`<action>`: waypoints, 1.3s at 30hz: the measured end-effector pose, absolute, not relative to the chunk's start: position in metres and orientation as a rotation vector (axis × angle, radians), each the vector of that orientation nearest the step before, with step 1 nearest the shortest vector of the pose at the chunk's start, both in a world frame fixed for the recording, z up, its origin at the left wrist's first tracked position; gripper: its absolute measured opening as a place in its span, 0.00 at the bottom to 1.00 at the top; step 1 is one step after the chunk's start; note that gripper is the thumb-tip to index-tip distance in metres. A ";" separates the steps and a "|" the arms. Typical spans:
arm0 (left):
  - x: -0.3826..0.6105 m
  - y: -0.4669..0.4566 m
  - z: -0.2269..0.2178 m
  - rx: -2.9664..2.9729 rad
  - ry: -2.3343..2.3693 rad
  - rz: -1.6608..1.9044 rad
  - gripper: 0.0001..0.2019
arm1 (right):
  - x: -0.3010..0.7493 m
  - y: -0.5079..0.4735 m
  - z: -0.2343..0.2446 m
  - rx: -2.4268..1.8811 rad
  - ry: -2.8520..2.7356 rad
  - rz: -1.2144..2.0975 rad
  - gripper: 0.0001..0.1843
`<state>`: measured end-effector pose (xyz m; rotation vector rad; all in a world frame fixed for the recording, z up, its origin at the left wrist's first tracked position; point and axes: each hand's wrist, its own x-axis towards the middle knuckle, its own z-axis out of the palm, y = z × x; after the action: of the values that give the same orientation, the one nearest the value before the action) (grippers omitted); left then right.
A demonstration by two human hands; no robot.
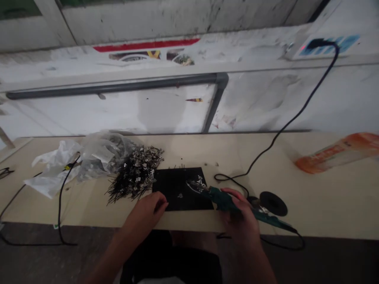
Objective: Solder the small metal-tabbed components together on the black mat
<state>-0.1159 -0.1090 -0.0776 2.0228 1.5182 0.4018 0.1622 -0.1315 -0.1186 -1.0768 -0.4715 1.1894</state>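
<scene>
My right hand [241,217] is wrapped round a green-handled soldering iron [225,199], whose tip points left over a black mat [180,185]. My left hand [148,211] rests at the mat's near left corner, fingers curled in a pinch; what they hold is too small to make out. A heap of small dark wired parts [134,175] lies just left of the mat. A tiny pale piece [180,195] sits on the mat between the hands.
The iron's black cord [284,128] runs up to a power strip [322,43] at the back right. A round black stand [274,203] sits right of my right hand. Crumpled clear plastic bags [77,159] lie at left, an orange packet [337,152] at right.
</scene>
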 end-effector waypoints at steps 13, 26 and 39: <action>-0.105 -0.103 -0.099 2.317 1.420 0.655 0.07 | 0.163 -0.156 -0.112 -1.450 -0.489 1.097 0.17; -0.105 -0.100 -0.106 2.303 1.380 0.773 0.05 | 0.185 -0.162 -0.139 -1.574 -1.120 0.847 0.18; -0.100 -0.096 -0.108 2.271 1.401 0.760 0.06 | 0.184 -0.157 -0.131 -1.575 -1.281 0.743 0.14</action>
<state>-0.1003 -0.0957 -0.1076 2.2709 1.4007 0.7598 0.1838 -0.1567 -0.1312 -1.5748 -1.2809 0.7427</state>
